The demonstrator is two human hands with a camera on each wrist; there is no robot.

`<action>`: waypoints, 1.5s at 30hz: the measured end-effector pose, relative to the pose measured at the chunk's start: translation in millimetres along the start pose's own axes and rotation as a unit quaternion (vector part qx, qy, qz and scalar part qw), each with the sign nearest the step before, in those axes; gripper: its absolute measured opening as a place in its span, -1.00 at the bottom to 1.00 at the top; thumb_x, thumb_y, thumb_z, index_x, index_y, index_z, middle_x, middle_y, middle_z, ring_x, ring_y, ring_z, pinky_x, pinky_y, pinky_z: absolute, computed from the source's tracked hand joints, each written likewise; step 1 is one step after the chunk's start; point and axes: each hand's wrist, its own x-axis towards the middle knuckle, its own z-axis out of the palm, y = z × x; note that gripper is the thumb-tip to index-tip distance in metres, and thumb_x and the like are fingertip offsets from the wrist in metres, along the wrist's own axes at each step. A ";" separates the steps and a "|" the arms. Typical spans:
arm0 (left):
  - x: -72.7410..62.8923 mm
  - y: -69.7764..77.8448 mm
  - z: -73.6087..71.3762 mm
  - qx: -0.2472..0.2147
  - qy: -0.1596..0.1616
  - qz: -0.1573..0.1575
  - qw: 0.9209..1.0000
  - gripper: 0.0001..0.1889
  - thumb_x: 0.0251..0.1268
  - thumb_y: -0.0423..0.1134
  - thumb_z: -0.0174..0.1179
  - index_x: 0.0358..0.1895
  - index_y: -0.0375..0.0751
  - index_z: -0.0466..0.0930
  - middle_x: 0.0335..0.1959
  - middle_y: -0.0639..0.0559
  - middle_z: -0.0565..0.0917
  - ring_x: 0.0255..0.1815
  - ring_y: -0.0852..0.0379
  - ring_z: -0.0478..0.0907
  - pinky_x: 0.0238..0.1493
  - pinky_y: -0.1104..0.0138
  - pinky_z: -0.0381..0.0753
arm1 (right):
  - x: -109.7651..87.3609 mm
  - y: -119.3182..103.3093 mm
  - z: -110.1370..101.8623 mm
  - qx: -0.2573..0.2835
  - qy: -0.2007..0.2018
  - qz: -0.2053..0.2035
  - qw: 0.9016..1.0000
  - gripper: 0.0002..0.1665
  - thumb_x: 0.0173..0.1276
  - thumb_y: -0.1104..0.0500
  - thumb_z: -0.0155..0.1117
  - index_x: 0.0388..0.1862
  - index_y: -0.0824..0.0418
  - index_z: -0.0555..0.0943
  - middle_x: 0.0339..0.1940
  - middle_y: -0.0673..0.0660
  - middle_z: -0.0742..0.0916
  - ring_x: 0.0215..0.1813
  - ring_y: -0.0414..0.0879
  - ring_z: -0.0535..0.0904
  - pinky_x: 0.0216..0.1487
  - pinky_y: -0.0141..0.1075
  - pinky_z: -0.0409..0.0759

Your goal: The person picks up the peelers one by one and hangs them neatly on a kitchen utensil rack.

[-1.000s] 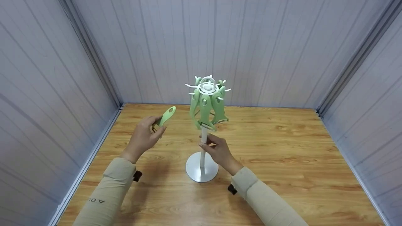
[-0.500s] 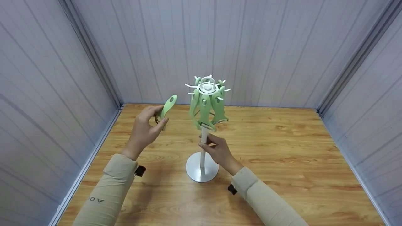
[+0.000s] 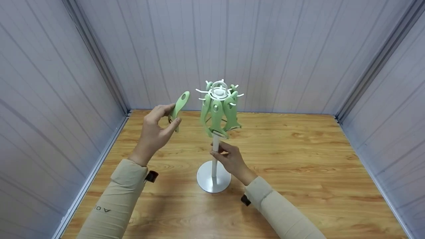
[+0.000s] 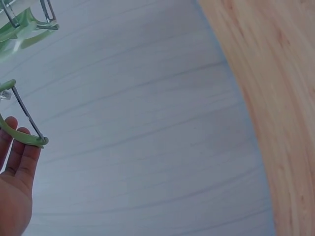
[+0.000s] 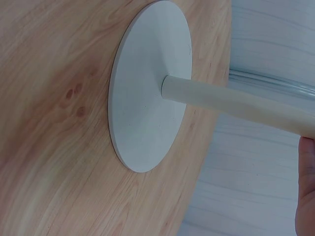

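A green peeler (image 3: 181,103) is pinched by its head end in my left hand (image 3: 154,127), handle with its oval hole pointing up. In the left wrist view the blade of this peeler (image 4: 28,114) shows beside my fingertips. My right hand (image 3: 234,162) grips the white post (image 3: 216,142) of an upright stand, below the hanging peelers. Several green peelers (image 3: 217,116) hang by their handle holes from the hooks of the white rack top (image 3: 220,93). The left hand is left of the rack, apart from it. In the right wrist view, part of my right hand (image 5: 306,187) touches the post.
The stand's round white base (image 3: 207,181) rests flat on the wooden table (image 3: 298,159). Pale panelled walls (image 3: 265,53) enclose the table at the back and both sides. Some bare white hooks (image 3: 201,90) stick out at the rack's left.
My left hand has risen away from me and slightly right, carrying the peeler closer to the rack. The right hand and stand have stayed in place.
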 end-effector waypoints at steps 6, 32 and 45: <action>7.7 8.9 -0.9 -0.015 0.009 -0.002 1.000 -0.57 0.43 -0.44 0.44 0.30 -0.48 0.66 0.06 -0.30 0.76 0.08 -0.14 0.71 0.24 0.22 0.71 | 0.2 -1.2 0.0 0.000 -0.001 -0.004 1.000 -0.71 0.59 0.24 0.39 0.18 0.34 0.72 -0.18 0.28 0.83 -0.16 -0.28 0.70 -0.14 -0.42 0.76; 19.7 25.6 13.6 -0.116 0.001 0.010 0.993 -0.57 0.45 -0.51 0.37 0.34 -0.51 0.63 0.11 -0.31 0.74 0.12 0.01 0.72 0.31 0.35 0.70 | -0.3 3.7 0.0 0.002 0.002 -0.026 1.000 -0.77 0.58 0.28 0.38 0.14 0.33 0.73 -0.21 0.27 0.82 -0.17 -0.26 0.70 -0.14 -0.37 0.80; 21.2 25.0 26.1 -0.153 -0.021 -0.003 0.988 -0.59 0.46 -0.53 0.35 0.32 -0.53 0.63 0.07 -0.33 0.75 0.09 0.11 0.71 0.30 0.32 0.71 | -0.3 4.2 -1.0 0.007 0.001 -0.028 1.000 -0.74 0.58 0.28 0.38 0.16 0.34 0.72 -0.20 0.30 0.82 -0.16 -0.22 0.73 -0.14 -0.37 0.80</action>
